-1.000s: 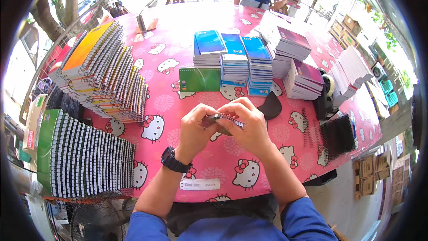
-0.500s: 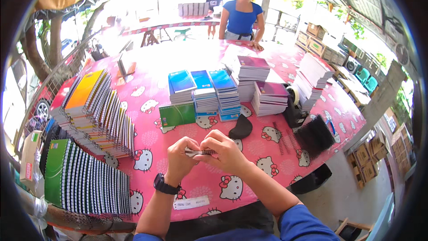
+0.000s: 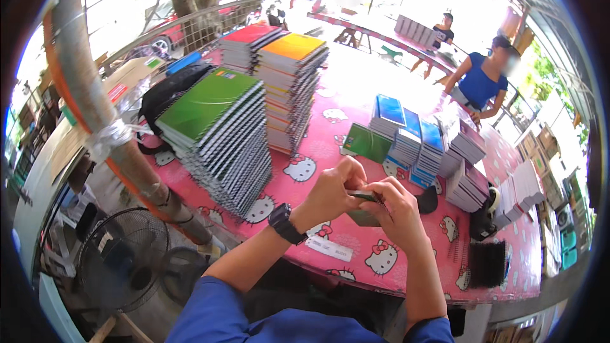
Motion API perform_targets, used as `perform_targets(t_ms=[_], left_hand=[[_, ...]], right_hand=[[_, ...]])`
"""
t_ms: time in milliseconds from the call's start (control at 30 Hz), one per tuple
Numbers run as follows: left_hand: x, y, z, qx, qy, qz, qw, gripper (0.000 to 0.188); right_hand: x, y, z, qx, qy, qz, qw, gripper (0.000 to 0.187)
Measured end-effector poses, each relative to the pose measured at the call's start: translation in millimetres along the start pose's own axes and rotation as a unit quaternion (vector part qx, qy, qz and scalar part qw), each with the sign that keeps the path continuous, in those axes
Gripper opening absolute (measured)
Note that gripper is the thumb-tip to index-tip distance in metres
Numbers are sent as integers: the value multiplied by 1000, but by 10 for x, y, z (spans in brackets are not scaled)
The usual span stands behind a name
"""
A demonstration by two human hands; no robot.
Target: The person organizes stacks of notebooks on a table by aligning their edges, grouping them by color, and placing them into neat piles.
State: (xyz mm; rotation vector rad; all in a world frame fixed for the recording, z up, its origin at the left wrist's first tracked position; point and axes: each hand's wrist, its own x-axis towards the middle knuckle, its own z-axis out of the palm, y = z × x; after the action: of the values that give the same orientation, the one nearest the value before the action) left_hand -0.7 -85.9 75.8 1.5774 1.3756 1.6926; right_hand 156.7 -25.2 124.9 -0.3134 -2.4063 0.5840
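Above the near part of the table, my left hand (image 3: 333,192) and my right hand (image 3: 397,211) are close together, fingers bent and pinched on a small notebook with a dark green cover (image 3: 363,218). My fingers hide most of it, and its bound edge cannot be made out well. A black watch sits on my left wrist. Just beyond my hands lies a loose green notebook (image 3: 368,143), beside stacks of blue-covered notebooks (image 3: 404,128). A black rounded piece (image 3: 427,199) rests right of my right hand.
At left stand tall stacks of spiral notebooks, green (image 3: 213,105) and orange (image 3: 293,47). Maroon-covered stacks (image 3: 467,184), a tape dispenser (image 3: 483,219) and black binding coils (image 3: 487,265) lie at right. A metal post (image 3: 136,171) and fan (image 3: 124,259) stand left. A person (image 3: 480,79) stands across the table.
The view has swung left, bringing the post and fan in and shifting the table rightward. Both hands still grip the notebook, now tilted so its green cover shows.
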Motion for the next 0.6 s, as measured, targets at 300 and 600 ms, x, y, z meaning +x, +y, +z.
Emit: perform_targets(t_ms=[300, 600], left_hand=[[-707, 936, -833, 141, 89, 122, 978, 85], [-272, 1544, -1761, 98, 361, 214, 902, 66]], right_hand=[[830, -670, -127, 166, -75, -170, 969, 17], [1925, -1099, 127, 181, 134, -190, 955, 38]])
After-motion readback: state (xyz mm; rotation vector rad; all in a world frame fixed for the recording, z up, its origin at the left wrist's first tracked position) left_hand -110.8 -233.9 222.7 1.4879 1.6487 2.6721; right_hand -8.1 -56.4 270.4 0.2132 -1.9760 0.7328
